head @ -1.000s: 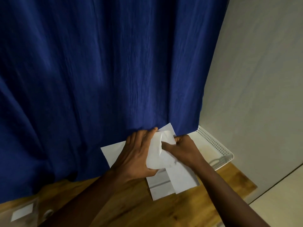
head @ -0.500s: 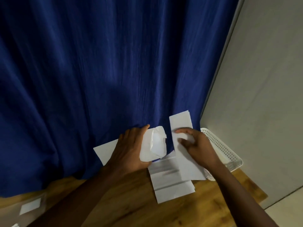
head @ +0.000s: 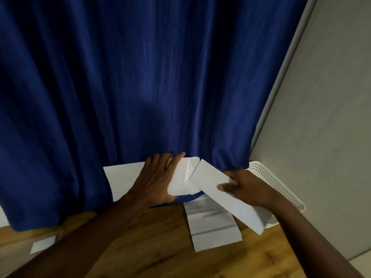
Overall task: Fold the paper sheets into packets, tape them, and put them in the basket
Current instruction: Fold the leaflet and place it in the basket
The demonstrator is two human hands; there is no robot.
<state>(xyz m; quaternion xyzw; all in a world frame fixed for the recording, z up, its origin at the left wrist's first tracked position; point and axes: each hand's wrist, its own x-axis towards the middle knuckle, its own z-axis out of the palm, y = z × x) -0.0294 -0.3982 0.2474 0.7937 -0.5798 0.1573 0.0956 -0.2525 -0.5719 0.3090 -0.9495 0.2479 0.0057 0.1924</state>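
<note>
White folded packet (head: 224, 194) had swung toward the basket (head: 281, 189) in my right hand (head: 247, 187), fingers pinching it. My left hand (head: 158, 181) gripped crumpled paper (head: 183, 178) beside it. Dropping comes next, I think.

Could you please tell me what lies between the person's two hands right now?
In the head view, two papers: a crumpled sheet pinched by the left hand, and a long folded packet held by the right hand.
</note>
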